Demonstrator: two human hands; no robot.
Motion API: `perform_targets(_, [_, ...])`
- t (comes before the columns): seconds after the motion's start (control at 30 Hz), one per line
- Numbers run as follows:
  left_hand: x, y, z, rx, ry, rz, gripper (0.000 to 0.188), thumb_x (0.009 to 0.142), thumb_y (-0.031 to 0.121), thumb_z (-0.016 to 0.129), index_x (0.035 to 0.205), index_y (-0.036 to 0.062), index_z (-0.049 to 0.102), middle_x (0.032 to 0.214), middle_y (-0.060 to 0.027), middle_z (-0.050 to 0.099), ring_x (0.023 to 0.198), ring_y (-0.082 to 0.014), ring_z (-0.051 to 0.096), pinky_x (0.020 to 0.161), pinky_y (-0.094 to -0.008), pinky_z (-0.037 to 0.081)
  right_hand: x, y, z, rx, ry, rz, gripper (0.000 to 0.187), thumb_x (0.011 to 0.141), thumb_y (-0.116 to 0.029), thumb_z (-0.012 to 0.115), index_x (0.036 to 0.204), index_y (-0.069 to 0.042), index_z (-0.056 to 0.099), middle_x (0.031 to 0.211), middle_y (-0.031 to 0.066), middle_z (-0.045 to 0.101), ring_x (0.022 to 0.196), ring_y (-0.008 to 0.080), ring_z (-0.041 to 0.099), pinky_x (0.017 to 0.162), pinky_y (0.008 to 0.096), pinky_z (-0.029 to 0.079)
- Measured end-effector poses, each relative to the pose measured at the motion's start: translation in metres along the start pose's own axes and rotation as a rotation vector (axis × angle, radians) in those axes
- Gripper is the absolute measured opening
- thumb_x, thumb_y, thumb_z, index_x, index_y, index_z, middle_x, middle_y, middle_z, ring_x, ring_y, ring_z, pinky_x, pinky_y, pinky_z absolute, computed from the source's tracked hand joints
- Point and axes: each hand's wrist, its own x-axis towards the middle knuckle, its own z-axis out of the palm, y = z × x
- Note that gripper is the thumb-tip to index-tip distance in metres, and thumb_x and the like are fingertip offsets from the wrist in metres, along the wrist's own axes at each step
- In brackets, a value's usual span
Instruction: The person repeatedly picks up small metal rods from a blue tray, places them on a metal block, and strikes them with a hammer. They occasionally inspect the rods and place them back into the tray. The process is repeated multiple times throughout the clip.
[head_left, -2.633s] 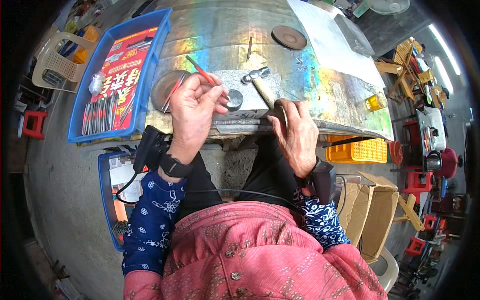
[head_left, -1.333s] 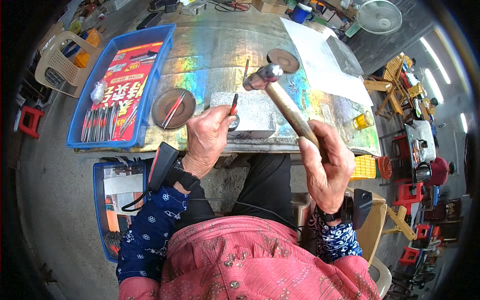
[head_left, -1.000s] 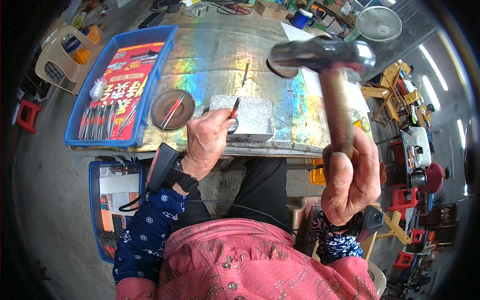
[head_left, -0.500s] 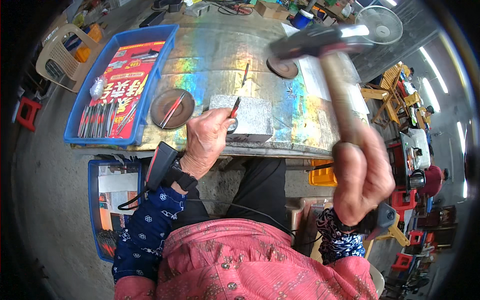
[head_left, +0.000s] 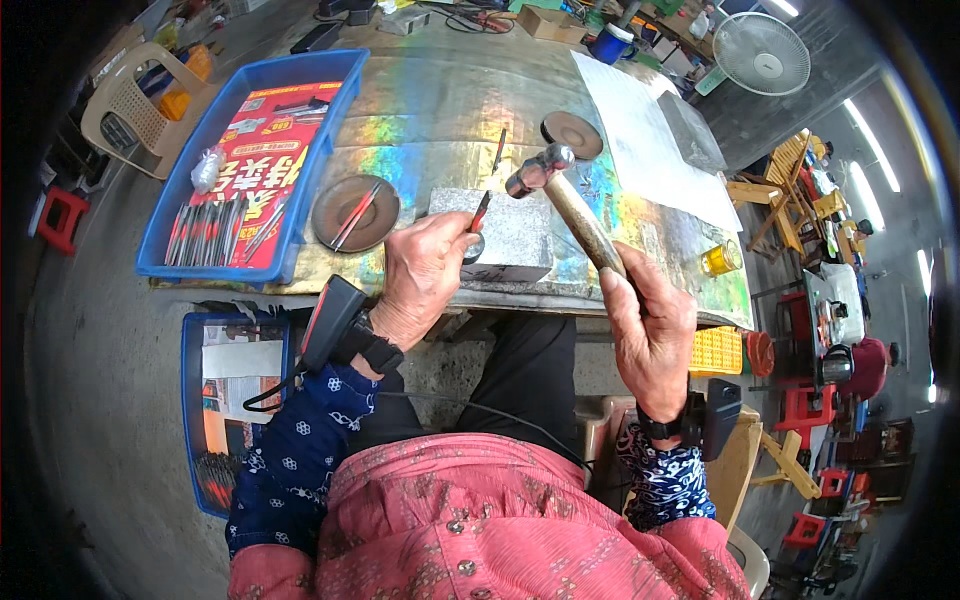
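Observation:
My left hand (head_left: 425, 268) is closed on a slender red-and-black metal tool (head_left: 482, 209), its dark tip pointing up over a grey speckled stone block (head_left: 522, 238). A small round dark end shows below those fingers, against the block. Wrapped round the wooden handle of a ball-peen hammer (head_left: 588, 222) is my right hand (head_left: 652, 335). The hammer head is above the block's far right part, apart from the slender tool. Beyond the block lies a slim dark piece (head_left: 499, 150). Left of my left hand, a round brown dish (head_left: 378, 222) holds slender red-and-silver pieces (head_left: 354, 218).
A blue tray (head_left: 338, 125) with many slender red-and-silver pieces stands at the table's left. Another brown disc (head_left: 573, 134), a white sheet (head_left: 640, 150) and a yellow jar (head_left: 721, 258) sit to the right. A blue crate (head_left: 189, 400) is below left; a fan (head_left: 762, 55) stands far right.
My right hand has come down and inward with the hammer, whose head is now low near the block. My left hand keeps its grip on the slender tool.

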Motion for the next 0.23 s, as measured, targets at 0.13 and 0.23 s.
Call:
perform_targets(0.13, [0.003, -0.001, -0.002, -0.274, 0.022, -0.274, 0.013, 0.084, 0.001, 0.066, 0.096, -0.0004, 0.068, 0.078, -0.0110, 0.068, 0.069, -0.0152, 0.066, 0.061, -0.0305, 0.051, -0.007, 0.021, 0.012, -0.068, 0.022, 0.002, 0.022, 0.089, -0.006, 0.063, 0.109, 0.002, 0.063, 0.080, 0.0190, 0.064, 0.068, 0.0250, 0.065, 0.062, 0.0320, 0.050])
perform_targets(0.23, [0.011, -0.008, -0.021, -0.331, 0.005, -0.283, 0.022, 0.092, 0.001, 0.058, 0.113, 0.0004, 0.064, 0.087, -0.0062, 0.069, 0.075, -0.0103, 0.064, 0.064, -0.0218, 0.053, -0.016, 0.035, 0.023, -0.088, 0.042, 0.066, 0.023, 0.088, -0.007, 0.064, 0.110, 0.001, 0.063, 0.084, 0.0206, 0.065, 0.073, 0.0281, 0.067, 0.064, 0.0341, 0.051])
